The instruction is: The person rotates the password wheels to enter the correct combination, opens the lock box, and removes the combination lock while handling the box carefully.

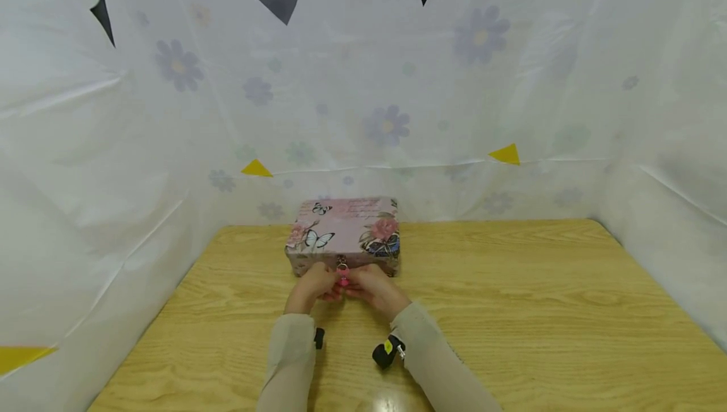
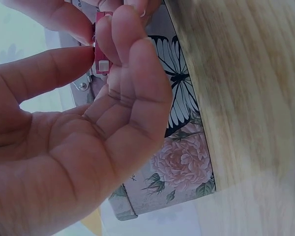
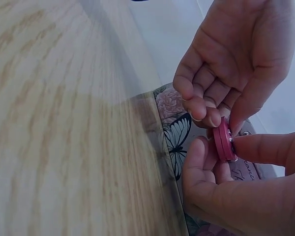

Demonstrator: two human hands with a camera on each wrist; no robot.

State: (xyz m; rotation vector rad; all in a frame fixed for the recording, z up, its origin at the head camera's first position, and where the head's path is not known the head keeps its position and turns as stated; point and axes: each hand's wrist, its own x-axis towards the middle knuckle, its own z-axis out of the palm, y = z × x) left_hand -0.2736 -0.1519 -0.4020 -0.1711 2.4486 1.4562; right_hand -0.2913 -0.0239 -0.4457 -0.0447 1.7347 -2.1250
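Padlock (image 3: 225,140), shackle uppermost, lies at the front of the box (image 1: 346,223), between left hand (image 1: 318,282) and right hand (image 1: 372,284), both equally near and pinching it with thumb and fingers.

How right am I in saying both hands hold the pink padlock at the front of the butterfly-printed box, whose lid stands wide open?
The lid isn't open: the head view shows it lying shut on the butterfly-printed box. The left hand and right hand do hold the pink padlock at its front.
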